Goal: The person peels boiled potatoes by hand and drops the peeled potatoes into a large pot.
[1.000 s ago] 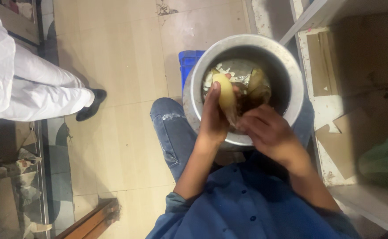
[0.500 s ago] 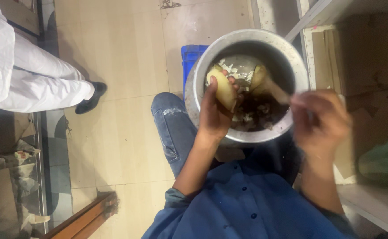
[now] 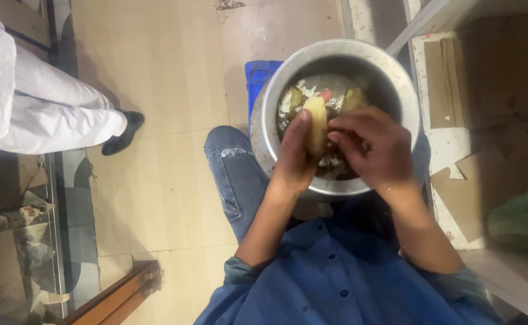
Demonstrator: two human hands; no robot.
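Head view: while the left hand [image 3: 294, 157] grips a pale potato [image 3: 317, 123] over the metal pot [image 3: 271, 102], the right hand [image 3: 375, 147] curls its fingertips against it; right grip unclear, pot contents partly hidden behind both hands

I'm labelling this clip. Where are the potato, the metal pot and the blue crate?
potato [image 3: 317, 123], head view, on its pale peeled side above the left thumb.
metal pot [image 3: 264, 114], head view, on its left rim.
blue crate [image 3: 258, 75], head view, on the corner showing beside the pot.
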